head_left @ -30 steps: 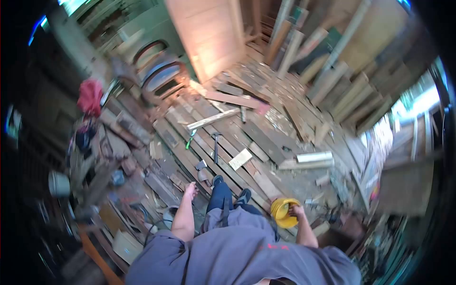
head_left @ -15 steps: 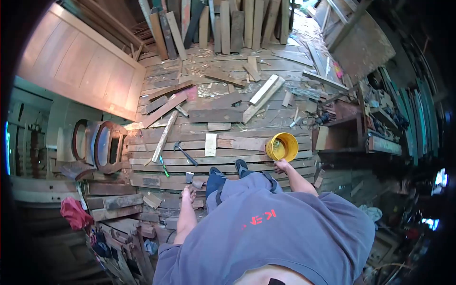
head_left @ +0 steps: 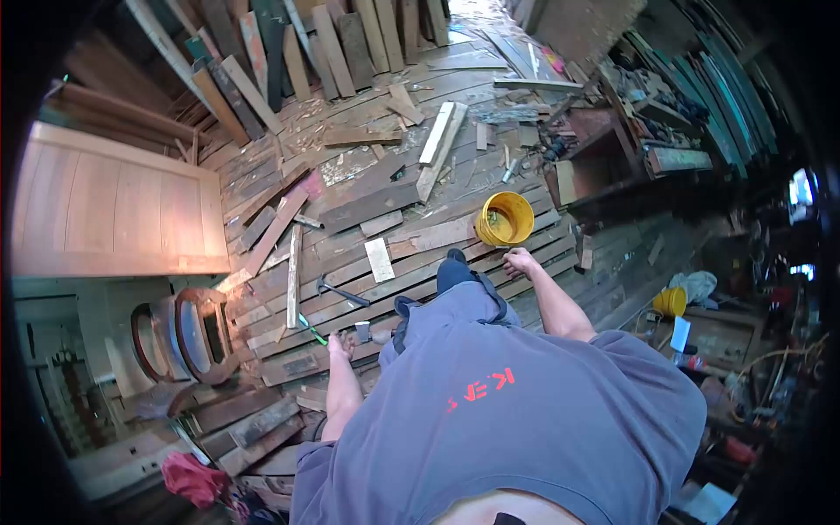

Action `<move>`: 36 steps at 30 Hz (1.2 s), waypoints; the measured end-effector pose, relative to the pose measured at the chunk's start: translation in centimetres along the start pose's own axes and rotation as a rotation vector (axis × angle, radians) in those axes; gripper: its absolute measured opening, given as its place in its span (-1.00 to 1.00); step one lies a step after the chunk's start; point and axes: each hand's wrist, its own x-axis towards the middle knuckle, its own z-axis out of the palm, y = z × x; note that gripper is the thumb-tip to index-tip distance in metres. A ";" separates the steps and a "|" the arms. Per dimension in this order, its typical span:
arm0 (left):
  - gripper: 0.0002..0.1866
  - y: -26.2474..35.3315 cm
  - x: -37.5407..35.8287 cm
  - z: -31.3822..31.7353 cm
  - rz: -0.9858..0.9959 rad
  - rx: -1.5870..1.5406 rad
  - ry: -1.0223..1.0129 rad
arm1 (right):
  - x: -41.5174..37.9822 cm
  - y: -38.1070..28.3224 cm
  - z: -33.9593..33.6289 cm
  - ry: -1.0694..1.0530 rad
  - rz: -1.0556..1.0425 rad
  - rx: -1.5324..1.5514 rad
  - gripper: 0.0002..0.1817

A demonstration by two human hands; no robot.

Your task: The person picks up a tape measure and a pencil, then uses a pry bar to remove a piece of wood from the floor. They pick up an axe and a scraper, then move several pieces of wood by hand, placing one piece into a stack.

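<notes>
A yellow bucket [head_left: 505, 219] with small pieces inside is at the fingers of my right hand [head_left: 520, 262], which are curled closed at its near side. My left hand [head_left: 341, 346] hangs empty with its fingers loosely bent and apart. Just right of it is a hatchet-like tool [head_left: 363, 332] with a pale metal head. A thin green tool [head_left: 311, 330] lies up and left of that hand. Farther forward, a claw hammer [head_left: 341, 291] rests on the floor slats.
Loose boards [head_left: 372, 206] and wood scraps cover the floor ahead. Planks [head_left: 354, 52] lean at the back. A wooden panel [head_left: 118, 201] and oval frames [head_left: 197, 337] stand at the left. A cluttered shelf [head_left: 604, 157] is at the right, with a smaller yellow container [head_left: 669, 302] behind.
The view has turned and shifted forward. My left hand has moved from below the hatchet-like tool to its left. The bucket and my right hand appear higher, still together.
</notes>
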 end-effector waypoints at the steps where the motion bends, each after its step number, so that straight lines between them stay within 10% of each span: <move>1: -0.60 0.3 0.2 0.2 -0.023 0.038 -0.020 | -0.7 0.9 -0.1 0.027 0.018 0.018 -0.86; 18: -0.53 7.0 1.3 12.0 0.019 0.477 -0.200 | -7.8 13.8 2.5 0.200 0.330 0.460 -0.85; 36: -0.61 15.1 0.3 35.2 0.074 0.810 0.007 | 13.3 -2.7 -7.3 0.209 0.206 0.463 -0.76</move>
